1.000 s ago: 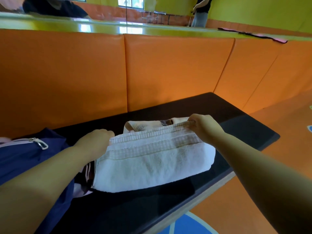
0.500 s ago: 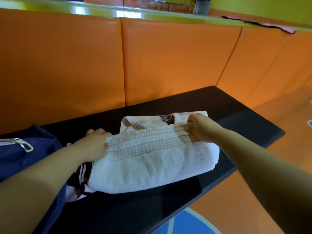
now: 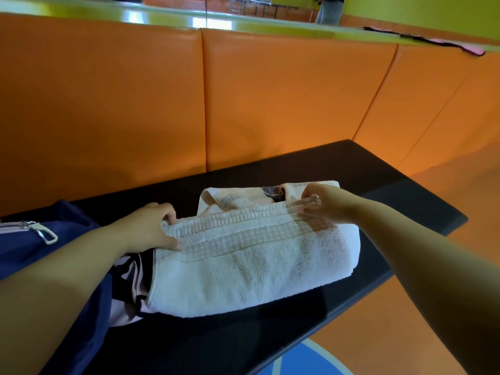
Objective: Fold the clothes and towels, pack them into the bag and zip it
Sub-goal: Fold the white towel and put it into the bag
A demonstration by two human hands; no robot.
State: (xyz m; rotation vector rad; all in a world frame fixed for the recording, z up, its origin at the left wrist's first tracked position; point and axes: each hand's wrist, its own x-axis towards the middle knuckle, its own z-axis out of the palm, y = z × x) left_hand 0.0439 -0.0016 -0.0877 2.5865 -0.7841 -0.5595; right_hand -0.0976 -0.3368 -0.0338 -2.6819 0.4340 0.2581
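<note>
A folded white towel (image 3: 251, 261) lies on the black bench (image 3: 378, 180). My left hand (image 3: 151, 228) pinches the ribbed top edge at the towel's left corner. My right hand (image 3: 322, 204) grips the same edge at the right corner. A second pale towel with a dark mark (image 3: 243, 196) lies folded just behind it. At the left sits a navy bag (image 3: 54, 239) with a pink zip and a silver pull (image 3: 44, 234). A black and pink garment (image 3: 130, 282) shows between the bag and the towel, partly hidden under the towel.
Orange padded panels (image 3: 270, 98) rise right behind the bench. Orange floor with a blue marking (image 3: 305, 361) lies below the bench's front edge. A pink and black cloth (image 3: 446, 44) lies on the green ledge above the pads. A person's legs (image 3: 328, 9) stand at the top.
Both hands have stayed on the towel's top edge and lifted it slightly. The view has dipped and shifted a little, bringing the bench's right end closer to centre.
</note>
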